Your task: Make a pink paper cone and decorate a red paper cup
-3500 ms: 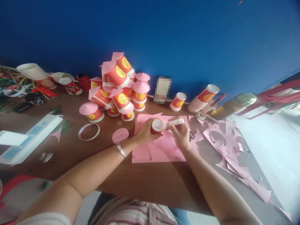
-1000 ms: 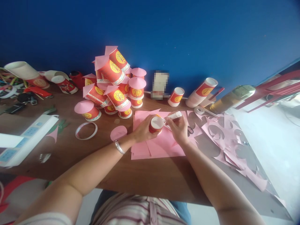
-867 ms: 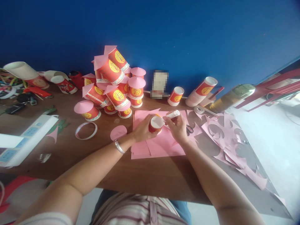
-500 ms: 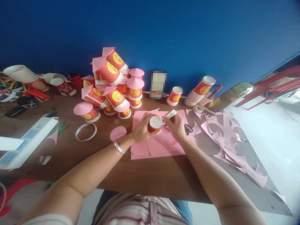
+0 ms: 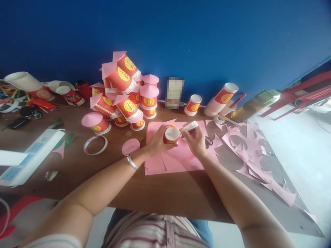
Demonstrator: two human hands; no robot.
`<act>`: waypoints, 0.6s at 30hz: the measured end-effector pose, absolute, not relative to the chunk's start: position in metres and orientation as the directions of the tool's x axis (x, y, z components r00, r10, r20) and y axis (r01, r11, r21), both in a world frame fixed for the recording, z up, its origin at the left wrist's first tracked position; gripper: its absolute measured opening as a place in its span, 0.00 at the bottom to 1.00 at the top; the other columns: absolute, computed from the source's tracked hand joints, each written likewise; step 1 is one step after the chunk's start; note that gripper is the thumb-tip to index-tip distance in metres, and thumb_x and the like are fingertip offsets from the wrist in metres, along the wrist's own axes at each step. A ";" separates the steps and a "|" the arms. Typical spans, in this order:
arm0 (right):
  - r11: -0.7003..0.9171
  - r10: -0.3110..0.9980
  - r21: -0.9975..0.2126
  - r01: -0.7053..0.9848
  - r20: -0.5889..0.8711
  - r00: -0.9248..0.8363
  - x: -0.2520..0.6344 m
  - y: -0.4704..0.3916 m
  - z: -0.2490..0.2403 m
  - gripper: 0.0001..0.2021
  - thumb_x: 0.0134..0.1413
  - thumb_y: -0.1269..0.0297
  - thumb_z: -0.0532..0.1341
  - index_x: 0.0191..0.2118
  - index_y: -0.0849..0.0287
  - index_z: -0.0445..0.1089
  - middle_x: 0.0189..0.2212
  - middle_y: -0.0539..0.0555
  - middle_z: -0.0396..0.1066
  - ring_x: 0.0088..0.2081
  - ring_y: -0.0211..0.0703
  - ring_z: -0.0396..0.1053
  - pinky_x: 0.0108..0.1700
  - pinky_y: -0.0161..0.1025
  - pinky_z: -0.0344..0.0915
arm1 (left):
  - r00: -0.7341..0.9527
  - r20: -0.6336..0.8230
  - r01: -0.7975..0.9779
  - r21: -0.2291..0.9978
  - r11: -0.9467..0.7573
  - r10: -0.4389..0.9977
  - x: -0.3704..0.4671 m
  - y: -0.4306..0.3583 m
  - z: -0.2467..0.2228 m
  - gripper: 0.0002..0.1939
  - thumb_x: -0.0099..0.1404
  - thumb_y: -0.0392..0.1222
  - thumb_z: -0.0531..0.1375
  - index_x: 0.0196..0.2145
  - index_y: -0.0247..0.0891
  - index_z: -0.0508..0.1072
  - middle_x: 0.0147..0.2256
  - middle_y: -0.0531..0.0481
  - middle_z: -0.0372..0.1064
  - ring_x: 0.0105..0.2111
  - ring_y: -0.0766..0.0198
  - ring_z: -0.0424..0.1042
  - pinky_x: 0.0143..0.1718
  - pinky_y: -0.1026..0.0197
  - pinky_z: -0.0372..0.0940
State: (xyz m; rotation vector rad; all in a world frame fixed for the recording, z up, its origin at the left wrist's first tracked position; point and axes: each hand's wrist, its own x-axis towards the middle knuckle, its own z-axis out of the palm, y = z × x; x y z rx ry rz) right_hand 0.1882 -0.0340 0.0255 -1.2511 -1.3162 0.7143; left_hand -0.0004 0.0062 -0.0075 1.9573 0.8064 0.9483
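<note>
My left hand [image 5: 156, 142] is closed around a red paper cup [image 5: 170, 140] whose white round end faces up. My right hand [image 5: 194, 140] grips a small white glue bottle [image 5: 190, 125], its tip at the right edge of the cup's white end. Under both hands lie sheets of pink paper [image 5: 155, 163]. Black-handled scissors [image 5: 209, 142] show partly behind my right wrist. A pink paper cone [image 5: 130, 147] rests on the table by my left wrist.
Red cups with pink cone tops [image 5: 128, 106] are piled at the back left. A single cup [image 5: 192, 105] and a leaning cup stack [image 5: 222, 98] stand by the wall. Pink offcuts [image 5: 254, 155] cover the right side; a tape ring [image 5: 95, 145] and power strip [image 5: 32, 155] lie left.
The glue bottle in my right hand has shifted slightly to the right and tilted a little flatter. My left hand keeps the cup in nearly the same place.
</note>
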 end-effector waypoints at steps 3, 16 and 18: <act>0.246 0.934 -0.914 0.324 0.313 0.174 0.187 -0.035 0.025 0.17 0.55 0.46 0.69 0.32 0.55 0.69 0.27 0.49 0.72 0.28 0.41 0.69 0.30 0.39 0.67 | 0.524 0.313 0.213 0.852 -0.477 0.792 -0.001 0.007 -0.006 0.31 0.58 0.48 0.72 0.54 0.42 0.66 0.54 0.42 0.69 0.56 0.48 0.71 0.57 0.43 0.69; 0.146 0.941 -0.952 0.269 0.218 0.258 0.192 -0.030 0.024 0.19 0.52 0.45 0.69 0.31 0.56 0.68 0.23 0.48 0.70 0.25 0.39 0.67 0.29 0.38 0.65 | 0.567 0.328 0.112 0.878 -0.465 0.756 -0.005 0.004 0.002 0.34 0.62 0.45 0.69 0.62 0.42 0.61 0.60 0.37 0.65 0.62 0.47 0.68 0.64 0.42 0.65; 0.181 0.929 -0.954 0.239 0.245 0.276 0.192 -0.031 0.026 0.20 0.53 0.44 0.68 0.32 0.56 0.68 0.24 0.47 0.70 0.26 0.39 0.68 0.29 0.38 0.66 | 0.585 0.315 0.087 0.892 -0.444 0.748 -0.005 0.003 0.003 0.34 0.63 0.44 0.68 0.62 0.41 0.60 0.61 0.37 0.65 0.62 0.48 0.68 0.64 0.43 0.65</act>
